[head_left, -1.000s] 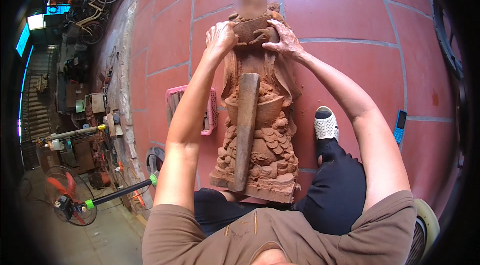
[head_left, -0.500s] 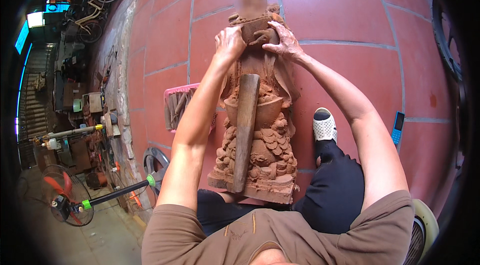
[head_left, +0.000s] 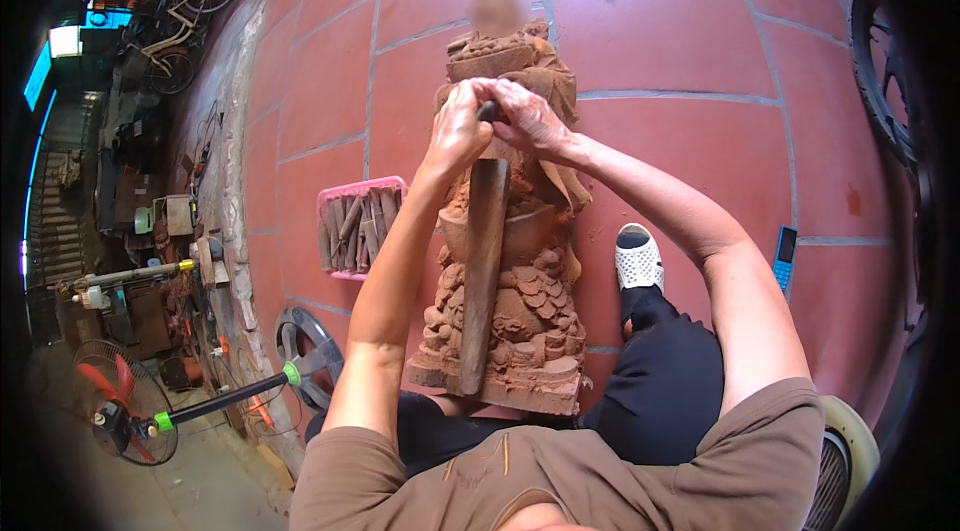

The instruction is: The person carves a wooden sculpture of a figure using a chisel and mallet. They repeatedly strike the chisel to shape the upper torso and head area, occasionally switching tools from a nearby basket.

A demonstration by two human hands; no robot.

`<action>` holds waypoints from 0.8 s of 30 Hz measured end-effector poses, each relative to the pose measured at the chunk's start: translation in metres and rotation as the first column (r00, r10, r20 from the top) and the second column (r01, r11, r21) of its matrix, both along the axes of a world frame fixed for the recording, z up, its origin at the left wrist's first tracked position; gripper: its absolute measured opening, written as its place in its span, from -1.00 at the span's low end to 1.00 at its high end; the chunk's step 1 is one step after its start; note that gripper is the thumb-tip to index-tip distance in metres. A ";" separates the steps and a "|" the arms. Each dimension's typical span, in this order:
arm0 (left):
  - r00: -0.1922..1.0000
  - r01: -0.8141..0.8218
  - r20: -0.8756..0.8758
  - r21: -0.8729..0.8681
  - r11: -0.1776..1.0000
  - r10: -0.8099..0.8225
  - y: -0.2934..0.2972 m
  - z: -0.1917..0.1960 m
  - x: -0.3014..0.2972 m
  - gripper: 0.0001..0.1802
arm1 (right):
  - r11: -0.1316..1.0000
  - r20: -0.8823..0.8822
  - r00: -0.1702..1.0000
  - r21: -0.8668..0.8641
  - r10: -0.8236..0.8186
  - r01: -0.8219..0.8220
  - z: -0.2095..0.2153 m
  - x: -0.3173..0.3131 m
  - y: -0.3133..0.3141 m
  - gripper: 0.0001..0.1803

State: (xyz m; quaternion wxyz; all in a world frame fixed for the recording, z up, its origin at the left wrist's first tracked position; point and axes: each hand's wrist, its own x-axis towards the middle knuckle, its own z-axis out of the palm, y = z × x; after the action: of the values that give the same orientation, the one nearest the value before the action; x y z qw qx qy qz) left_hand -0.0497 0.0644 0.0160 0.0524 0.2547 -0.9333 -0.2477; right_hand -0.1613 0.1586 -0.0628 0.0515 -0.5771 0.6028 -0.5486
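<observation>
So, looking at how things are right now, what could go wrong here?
The wooden bar lies loose along the carving, so a jolt might roll it off. The left hand and right hand meet around a small dark object above the carving; if it slipped, it could mark the surface. The blue phone on the floor might get stepped on.

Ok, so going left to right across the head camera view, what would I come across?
Fan with red blades, pink basket of tools, carved reddish-brown figure, white shoe, blue phone.
</observation>
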 end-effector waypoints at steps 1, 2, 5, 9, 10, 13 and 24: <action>0.998 -0.041 -0.029 0.171 0.985 0.046 0.005 0.007 0.007 -0.55 | 0.998 0.009 1.000 0.069 -0.007 0.007 0.002 0.004 0.005 -0.34; 0.994 -0.074 -0.050 0.338 0.938 0.096 0.005 0.011 0.011 -0.55 | 0.994 0.002 1.000 0.104 -0.011 0.011 0.004 0.004 0.008 -0.37; 0.930 -0.080 -0.207 0.691 0.718 0.302 0.000 0.013 0.024 -0.65 | 0.995 -0.034 0.999 0.100 0.011 -0.007 0.002 -0.007 0.013 -0.47; 0.861 -0.199 -0.313 0.519 0.831 0.402 -0.030 -0.026 0.060 -0.76 | 0.998 0.145 0.989 0.064 -0.038 0.029 0.011 -0.017 0.018 -0.69; 0.861 -0.223 -0.339 0.418 0.881 0.378 -0.031 -0.034 0.062 -0.77 | 0.996 0.199 0.977 0.056 -0.081 0.072 0.009 -0.024 0.020 -0.74; 0.889 -0.302 -0.312 0.148 0.942 0.335 -0.042 -0.070 0.071 -0.80 | 0.984 0.502 0.848 0.055 -0.174 0.169 -0.004 -0.050 0.017 -0.80; 0.915 -0.320 -0.329 -0.231 0.919 0.235 -0.026 -0.112 0.073 -0.71 | 0.973 0.469 0.856 0.044 -0.219 0.225 -0.019 -0.064 -0.002 -0.74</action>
State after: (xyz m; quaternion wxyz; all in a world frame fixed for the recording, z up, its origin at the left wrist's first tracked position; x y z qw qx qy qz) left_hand 0.0235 0.0389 -0.0956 0.2613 0.3360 -0.8943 -0.1383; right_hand -0.2256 0.1571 -0.0813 0.1291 -0.3535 0.6312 -0.6781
